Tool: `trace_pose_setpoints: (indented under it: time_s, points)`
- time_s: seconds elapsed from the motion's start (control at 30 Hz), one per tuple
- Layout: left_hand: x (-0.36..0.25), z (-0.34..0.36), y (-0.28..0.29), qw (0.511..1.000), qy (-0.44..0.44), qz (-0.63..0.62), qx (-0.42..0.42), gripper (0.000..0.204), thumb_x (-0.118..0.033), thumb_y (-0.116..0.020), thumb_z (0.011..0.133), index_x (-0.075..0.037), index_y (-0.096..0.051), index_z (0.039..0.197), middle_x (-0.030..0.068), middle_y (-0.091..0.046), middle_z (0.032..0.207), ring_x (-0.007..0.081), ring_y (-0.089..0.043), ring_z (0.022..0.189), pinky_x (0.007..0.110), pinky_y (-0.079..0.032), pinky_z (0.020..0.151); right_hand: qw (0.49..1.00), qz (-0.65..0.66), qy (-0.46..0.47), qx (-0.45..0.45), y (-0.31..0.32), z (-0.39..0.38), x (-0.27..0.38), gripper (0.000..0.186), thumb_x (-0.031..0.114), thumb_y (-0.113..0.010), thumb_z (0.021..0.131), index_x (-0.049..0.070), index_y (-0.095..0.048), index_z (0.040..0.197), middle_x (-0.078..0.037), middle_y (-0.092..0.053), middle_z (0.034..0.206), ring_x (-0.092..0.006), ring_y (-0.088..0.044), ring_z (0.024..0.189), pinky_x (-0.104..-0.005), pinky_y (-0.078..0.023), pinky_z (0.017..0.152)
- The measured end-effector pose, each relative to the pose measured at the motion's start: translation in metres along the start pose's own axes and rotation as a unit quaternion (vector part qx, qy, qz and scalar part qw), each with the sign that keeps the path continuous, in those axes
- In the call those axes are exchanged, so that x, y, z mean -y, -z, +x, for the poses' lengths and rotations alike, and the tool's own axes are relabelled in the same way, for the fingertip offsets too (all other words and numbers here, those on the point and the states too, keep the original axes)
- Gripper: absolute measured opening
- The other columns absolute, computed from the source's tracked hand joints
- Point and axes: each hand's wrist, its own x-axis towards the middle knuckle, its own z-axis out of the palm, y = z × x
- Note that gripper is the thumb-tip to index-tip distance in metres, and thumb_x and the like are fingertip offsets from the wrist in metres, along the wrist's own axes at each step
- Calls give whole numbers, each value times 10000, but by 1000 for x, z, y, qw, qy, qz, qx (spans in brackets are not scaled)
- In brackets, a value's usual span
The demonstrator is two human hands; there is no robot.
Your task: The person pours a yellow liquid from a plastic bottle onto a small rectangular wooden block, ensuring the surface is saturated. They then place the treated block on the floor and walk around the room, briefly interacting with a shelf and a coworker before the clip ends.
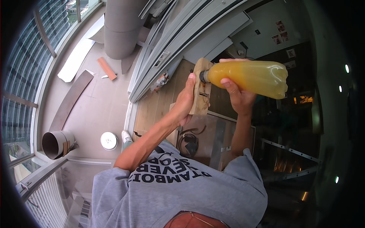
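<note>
My left hand (184, 102) is closed round a rounded, light-brown wooden block (201, 103), thumb along its near face. A narrow dark slot and darker stains show on the block. In my right hand (241, 97) is a clear plastic bottle (262, 78) of cloudy yellow liquid. The bottle lies almost level, its base to the right. Its dark-ringed neck (204, 76) points left at the block's upper part and seems to touch it. Whether a cap closes the mouth, I cannot tell. My left fingers are mostly hidden behind the block.
Sliding door frames (161, 59) run along a raised track left of my hands. Beyond lie an orange-brown strip (107, 68), a curved grey strip (72, 99), a large duct pipe (121, 32), a short pipe (57, 144) and a white round lid (109, 141). A dark coiled belt or hose (182, 142) lies below.
</note>
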Motion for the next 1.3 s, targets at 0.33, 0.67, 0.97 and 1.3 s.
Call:
trace_pose_setpoints:
  time_s: [0.33,0.67,0.97,1.3]
  points:
    - [0,-1,-5,999,28,17,-2,615,-616,-351,901,-53,-492,1106,78,-553,850,167,-583,645,294,-498,538,1000,-7,19,13,11,-4,-1,207,55,-708,770,-5,-622,948,-124,-593,1037,-193,-555,915,-301,-449,811]
    - [-4,2,-4,998,8,56,-6,654,-631,-293,901,-46,-510,1096,77,-560,800,150,-563,597,278,-473,498,990,-94,96,48,12,-2,3,248,97,-738,749,-11,-621,940,-134,-604,1018,-198,-577,892,-295,-460,782]
    - [-8,2,1,999,22,46,-12,631,-627,-342,897,-53,-499,1105,77,-552,826,172,-580,624,296,-491,526,987,-116,102,42,10,1,-4,279,109,-734,753,-12,-612,972,-116,-601,1030,-189,-577,881,-288,-453,793]
    - [-1,3,7,997,50,55,7,649,-642,-341,889,-46,-521,1076,68,-550,786,159,-574,619,285,-482,526,978,165,-27,-127,24,6,-27,315,186,-614,861,-14,-518,1084,-140,-585,1023,-246,-577,959,-353,-461,842]
